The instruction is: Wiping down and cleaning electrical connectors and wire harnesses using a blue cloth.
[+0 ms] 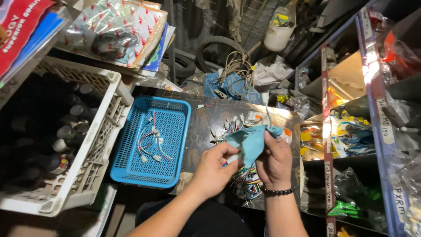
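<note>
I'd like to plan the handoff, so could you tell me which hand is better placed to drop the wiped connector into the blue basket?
Probably the left hand: it pinches the connector and is nearer the blue basket.

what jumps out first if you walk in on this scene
At centre, the left hand and right hand hold a teal cloth over a heap of coloured wire connectors. To their left sits a bright blue basket with a few more connectors, beside a white crate of dark bottles.

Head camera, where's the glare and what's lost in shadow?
Head view: strong glare whitens the shelf edge at right and shines off the dark table; the white crate interior is nearly black; the blue basket, teal cloth and both hands are evenly lit and sharp.
</note>
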